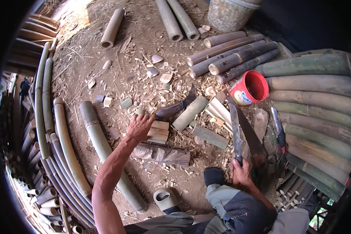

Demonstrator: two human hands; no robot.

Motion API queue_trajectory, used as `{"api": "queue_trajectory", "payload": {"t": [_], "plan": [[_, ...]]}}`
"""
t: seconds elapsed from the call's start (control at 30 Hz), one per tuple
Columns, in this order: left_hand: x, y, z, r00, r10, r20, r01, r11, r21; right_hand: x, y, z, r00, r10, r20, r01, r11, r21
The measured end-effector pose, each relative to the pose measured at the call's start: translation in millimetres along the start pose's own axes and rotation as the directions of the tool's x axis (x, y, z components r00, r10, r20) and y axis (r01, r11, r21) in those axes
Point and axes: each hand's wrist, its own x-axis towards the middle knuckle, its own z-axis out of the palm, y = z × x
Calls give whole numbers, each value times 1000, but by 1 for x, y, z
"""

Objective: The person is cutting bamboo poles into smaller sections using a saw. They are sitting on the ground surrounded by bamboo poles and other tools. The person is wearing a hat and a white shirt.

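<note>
My left hand [139, 126] reaches forward with its fingers apart, palm down, beside a split bamboo piece [158, 132]. A small pale bamboo bit [139, 111] lies at its fingertips; whether they touch is unclear. My right hand [241, 172] is closed round the dark handle of a long knife [235, 130], its blade pointing away from me. Just ahead of my left hand lies a curved blade with a dark handle [168, 112]. Cut bamboo lengths [190, 113] and a split half [210, 136] rest between the hands. Nearer me is a rough wood block [162, 154].
A hand saw [250, 134] lies right of the knife, near a red tub [255, 86] and another knife [278, 126]. Bamboo poles [312, 84] are stacked at right, with more poles [68, 144] at left. A stained bucket [232, 15] stands far back. Shavings litter the dirt floor.
</note>
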Motion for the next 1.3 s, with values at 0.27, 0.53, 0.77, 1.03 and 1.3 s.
{"api": "queue_trajectory", "payload": {"t": [0.27, 0.53, 0.77, 1.03, 1.3], "plan": [[13, 67, -50, 979, 112, 169, -99, 992, -81, -33, 25, -50, 990, -46, -133, 52, 998, 36], [118, 199, -24, 954, 243, -177, -217, 964, 153, -57, 32, -88, 968, -229, -100, 145, 841, -521], [120, 203, -14, 968, 157, -196, -156, 988, 18, -67, 14, -108, 983, 19, -185, -115, 842, -527], [-62, 50, -9, 430, -778, -459, 749, 591, -300, -56, 8, -110, 989, -3, -147, -91, 776, -624], [-231, 45, 79, 81, -991, 111, 834, 6, -552, -35, 72, -118, 941, -265, -209, 28, 678, -735]]}}
